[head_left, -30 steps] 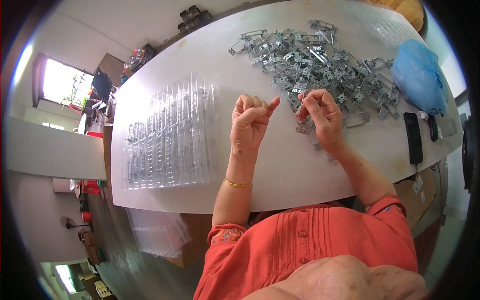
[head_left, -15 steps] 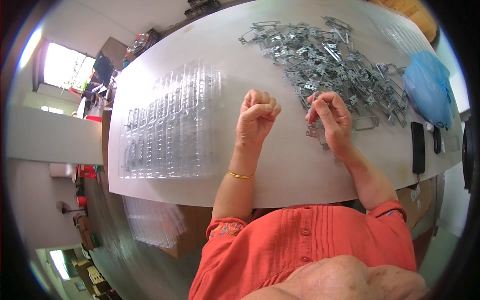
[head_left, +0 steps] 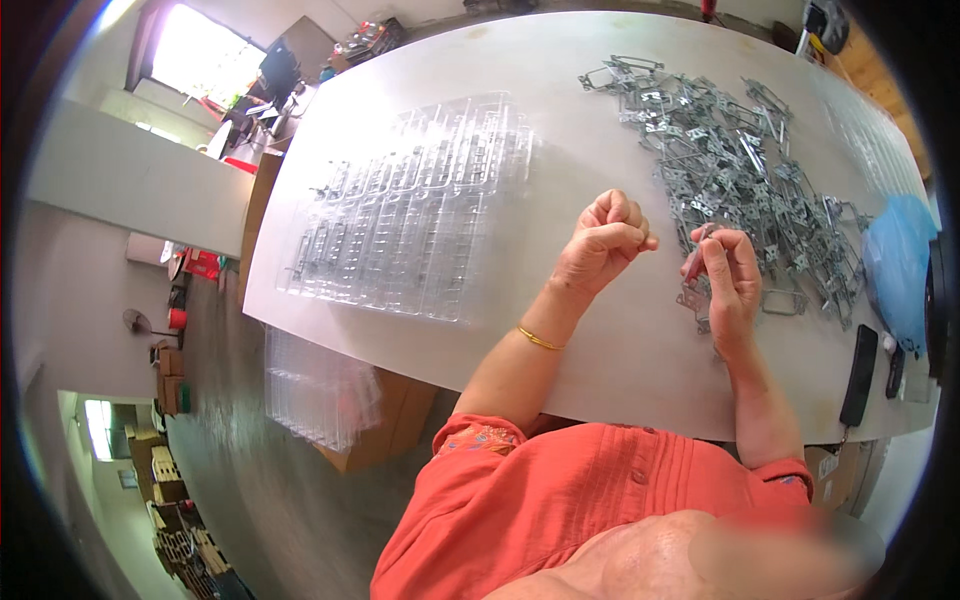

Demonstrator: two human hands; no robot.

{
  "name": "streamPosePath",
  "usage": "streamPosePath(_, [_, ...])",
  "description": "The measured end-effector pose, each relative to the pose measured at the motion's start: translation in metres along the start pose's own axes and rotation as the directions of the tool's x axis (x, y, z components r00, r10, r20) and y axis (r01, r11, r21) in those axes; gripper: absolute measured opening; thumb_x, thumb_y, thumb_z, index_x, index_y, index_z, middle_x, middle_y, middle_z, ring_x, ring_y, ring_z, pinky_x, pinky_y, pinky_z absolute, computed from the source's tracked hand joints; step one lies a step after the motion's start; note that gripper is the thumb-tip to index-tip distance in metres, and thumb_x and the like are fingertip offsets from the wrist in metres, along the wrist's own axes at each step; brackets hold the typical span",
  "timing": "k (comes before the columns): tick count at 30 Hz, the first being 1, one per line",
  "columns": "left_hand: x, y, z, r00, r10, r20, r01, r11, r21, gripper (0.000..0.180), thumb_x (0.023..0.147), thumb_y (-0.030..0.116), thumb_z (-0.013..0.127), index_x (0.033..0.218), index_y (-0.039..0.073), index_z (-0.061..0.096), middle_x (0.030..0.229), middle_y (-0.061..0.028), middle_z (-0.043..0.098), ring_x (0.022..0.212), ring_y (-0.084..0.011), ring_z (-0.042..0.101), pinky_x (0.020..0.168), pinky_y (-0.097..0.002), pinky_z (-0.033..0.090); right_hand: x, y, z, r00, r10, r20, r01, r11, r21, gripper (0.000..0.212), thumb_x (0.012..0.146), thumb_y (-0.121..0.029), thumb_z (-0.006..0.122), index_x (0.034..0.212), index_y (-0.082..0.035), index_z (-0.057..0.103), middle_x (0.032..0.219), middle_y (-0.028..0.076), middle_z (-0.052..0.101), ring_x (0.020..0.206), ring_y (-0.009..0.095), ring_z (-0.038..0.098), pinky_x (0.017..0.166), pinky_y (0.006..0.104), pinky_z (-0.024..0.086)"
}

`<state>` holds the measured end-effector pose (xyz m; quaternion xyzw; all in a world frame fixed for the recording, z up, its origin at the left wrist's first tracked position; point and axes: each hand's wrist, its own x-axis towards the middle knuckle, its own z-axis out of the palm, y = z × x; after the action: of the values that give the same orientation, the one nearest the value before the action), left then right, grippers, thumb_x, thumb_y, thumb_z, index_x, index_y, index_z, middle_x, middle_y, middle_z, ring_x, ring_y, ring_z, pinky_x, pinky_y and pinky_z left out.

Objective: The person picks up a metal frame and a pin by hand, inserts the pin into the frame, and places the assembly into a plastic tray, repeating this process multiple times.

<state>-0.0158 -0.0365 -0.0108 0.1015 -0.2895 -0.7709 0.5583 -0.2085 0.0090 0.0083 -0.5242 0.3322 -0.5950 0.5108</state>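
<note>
My left hand [head_left: 605, 238] is closed in a fist above the table, left of the metal pile, with the thumb pressed over the curled fingers. Whatever it may hold is hidden. My right hand [head_left: 733, 285] pinches thumb and fingers together at the near left edge of the pile; what lies between them is too small to name. A small metal bracket [head_left: 692, 300] shows beside those fingertips, and I cannot tell whether it is held. The pile of grey metal brackets [head_left: 740, 160] spreads beyond both hands. To the left lie clear plastic trays [head_left: 410, 215] with rows of compartments.
A blue plastic bag [head_left: 897, 270] sits at the table's right side, near a black phone [head_left: 858, 378]. Clear plastic sheeting [head_left: 865, 125] lies at the far right. Below the table's left edge, more clear trays [head_left: 315, 385] rest on a cardboard box [head_left: 385, 425].
The whole view has turned and shifted, so the table and hands appear farther right. My left hand appears closer to the right hand. Both hands remain closed.
</note>
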Motion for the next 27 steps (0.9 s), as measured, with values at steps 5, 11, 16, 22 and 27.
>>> streamPosePath(5, [0.0014,-0.0005,-0.0004,1.0,0.023,0.011,-0.023,1.0,0.001,0.033,0.078,-0.016,0.054,0.071,0.013,0.04,0.068,0.0022,0.041,0.062,-0.0129,0.044,0.103,-0.0505,0.048,0.0013,0.0013,-0.0012,1.0,0.001,-0.005,-0.001,1.0,-0.026,0.009,0.104,-0.012,0.051,0.103,-0.003,0.054,0.101,0.008,0.059,0.075,0.009,0.056,0.074,0.0249,0.048])
streamPosePath(11, [0.001,-0.003,-0.0006,1.0,0.012,0.018,-0.011,1.0,-0.019,0.033,0.078,-0.016,0.054,0.072,0.013,0.04,0.068,0.0027,0.042,0.063,-0.0129,0.045,0.104,-0.0508,0.047,0.0002,-0.0029,0.0004,1.0,0.008,-0.015,-0.009,0.998,-0.057,0.009,0.104,-0.012,0.05,0.101,-0.004,0.053,0.097,0.007,0.058,0.075,0.009,0.056,0.075,0.0252,0.048])
streamPosePath(16, [-0.0006,-0.0032,-0.0024,1.0,-0.008,0.013,0.009,1.0,-0.026,0.033,0.078,-0.016,0.055,0.072,0.013,0.041,0.069,0.0026,0.042,0.063,-0.0134,0.045,0.09,-0.0424,0.051,-0.0004,-0.0023,0.0,1.0,0.027,-0.016,-0.028,0.998,-0.064,0.01,0.104,-0.014,0.051,0.1,-0.005,0.053,0.092,0.006,0.058,0.075,0.009,0.055,0.076,0.0254,0.048])
streamPosePath(22, [-0.0005,-0.0031,-0.0051,0.999,-0.013,-0.037,0.014,1.0,0.008,0.033,0.078,-0.016,0.056,0.073,0.014,0.042,0.071,0.0021,0.043,0.065,-0.0135,0.046,0.074,-0.0351,0.048,0.0,-0.0007,0.0024,1.0,0.027,-0.01,-0.028,0.998,-0.064,0.01,0.104,-0.014,0.051,0.1,-0.005,0.053,0.091,0.005,0.057,0.075,0.009,0.054,0.074,0.025,0.048])
streamPosePath(27, [0.0004,-0.0028,-0.0042,1.0,-0.006,-0.014,0.006,1.0,0.005,0.033,0.079,-0.016,0.055,0.074,0.013,0.042,0.071,0.0017,0.044,0.065,-0.0137,0.046,0.078,-0.0363,0.05,0.0002,-0.0006,0.0023,1.0,0.012,-0.005,-0.012,0.999,-0.052,0.01,0.104,-0.014,0.051,0.1,-0.005,0.054,0.091,0.004,0.057,0.074,0.008,0.054,0.072,0.0248,0.048])
